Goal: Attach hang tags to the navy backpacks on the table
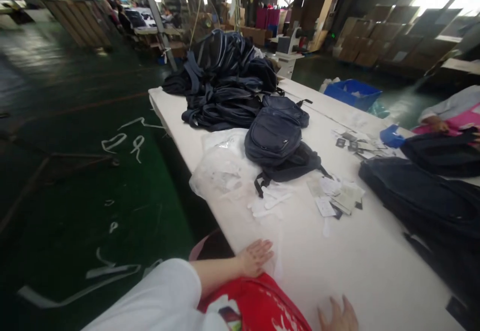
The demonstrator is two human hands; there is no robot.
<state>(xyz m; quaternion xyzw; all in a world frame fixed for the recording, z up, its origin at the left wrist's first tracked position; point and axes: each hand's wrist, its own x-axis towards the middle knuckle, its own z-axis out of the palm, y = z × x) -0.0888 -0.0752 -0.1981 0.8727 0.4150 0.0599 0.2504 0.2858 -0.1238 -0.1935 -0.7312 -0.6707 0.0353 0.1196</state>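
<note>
My left hand (256, 257) lies flat at the near left edge of the white table (300, 241), its fingers stretched out and holding nothing. At the bottom of the view, my right hand (338, 316) is spread over the tabletop, partly cut off by the frame, with nothing in it. Between the hands is the red apron (262, 301) I wear. Beyond my left hand are white strips (270, 201) and a clear plastic bag (225, 171). A dark blue backpack (273, 136) lies mid-table, with paper tags (339, 196) to its right.
Dark backpacks (225, 66) are heaped at the table's far end. More dark bags (423, 196) lie along the right side, where a person in pink (455, 121) handles one. A blue bin (352, 94) stands past the table. White scraps litter the green floor (150, 221) at left.
</note>
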